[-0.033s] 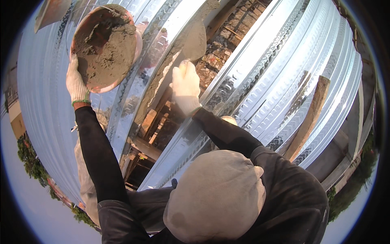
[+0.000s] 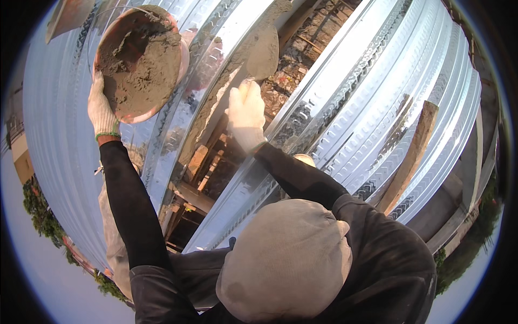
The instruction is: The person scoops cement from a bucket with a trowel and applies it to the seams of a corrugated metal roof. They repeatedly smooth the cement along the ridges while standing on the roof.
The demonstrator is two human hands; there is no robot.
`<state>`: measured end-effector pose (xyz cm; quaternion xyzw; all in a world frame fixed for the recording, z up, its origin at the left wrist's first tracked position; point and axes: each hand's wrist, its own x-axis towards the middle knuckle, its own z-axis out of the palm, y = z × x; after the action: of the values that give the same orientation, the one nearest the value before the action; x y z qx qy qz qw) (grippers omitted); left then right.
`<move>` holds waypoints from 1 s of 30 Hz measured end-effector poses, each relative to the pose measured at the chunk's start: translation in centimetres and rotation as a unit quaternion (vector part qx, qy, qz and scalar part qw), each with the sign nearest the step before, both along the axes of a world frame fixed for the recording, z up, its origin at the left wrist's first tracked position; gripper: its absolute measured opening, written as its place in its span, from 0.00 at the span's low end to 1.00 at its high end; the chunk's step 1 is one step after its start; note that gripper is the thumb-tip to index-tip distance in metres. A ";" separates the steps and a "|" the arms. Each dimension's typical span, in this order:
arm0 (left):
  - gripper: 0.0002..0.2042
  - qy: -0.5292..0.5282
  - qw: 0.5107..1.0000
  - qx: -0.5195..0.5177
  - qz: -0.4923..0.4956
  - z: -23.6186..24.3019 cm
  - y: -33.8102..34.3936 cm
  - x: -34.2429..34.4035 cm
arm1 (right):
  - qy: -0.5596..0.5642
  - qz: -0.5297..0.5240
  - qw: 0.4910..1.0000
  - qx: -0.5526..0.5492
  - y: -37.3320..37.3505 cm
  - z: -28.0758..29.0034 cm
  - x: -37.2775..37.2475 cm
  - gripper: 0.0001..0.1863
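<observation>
My left hand (image 2: 102,110), in a white knit glove with a green cuff, grips the near-left rim of a reddish bucket (image 2: 184,60). Wet grey mortar (image 2: 151,78) fills much of the tilted bucket, and a thin wire handle arcs over its far side. My right hand (image 2: 246,116), also gloved, is closed round a trowel whose handle it hides. The mortar-coated trowel blade (image 2: 263,53) points away from me, beside a ragged mortar strip (image 2: 190,141) along the edge of a long gap. Whether the blade touches the strip I cannot tell.
Shiny ribbed metal sheets (image 2: 372,102) lie on both sides of the open gap (image 2: 288,70), with timber and debris below. A wooden plank (image 2: 410,154) rests on the right sheets. Part of another container (image 2: 70,16) shows at the far left.
The trowel blade has shifted slightly to the right with my right hand's small turn. My left hand and the bucket stay where they were.
</observation>
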<state>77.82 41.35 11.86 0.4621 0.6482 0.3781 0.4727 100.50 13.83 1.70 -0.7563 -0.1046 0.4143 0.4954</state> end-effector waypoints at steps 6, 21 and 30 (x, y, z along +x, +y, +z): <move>0.29 0.011 1.000 0.012 0.001 0.5 0.1 0.5 | -0.040 -0.037 0.998 0.017 1.3 0.4 -0.3 0.18; 0.29 -0.011 1.000 0.011 -0.002 0.9 -0.6 1.3 | -0.009 0.013 1.000 -0.025 2.4 1.7 0.1 0.17; 0.29 -0.006 1.000 0.005 0.012 0.7 -0.2 1.1 | 0.028 0.001 0.999 0.026 2.6 -0.7 -1.3 0.19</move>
<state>78.91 41.12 12.54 0.4545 0.6491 0.3892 0.4697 99.16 16.46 1.03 -0.7311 -0.1019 0.4333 0.5171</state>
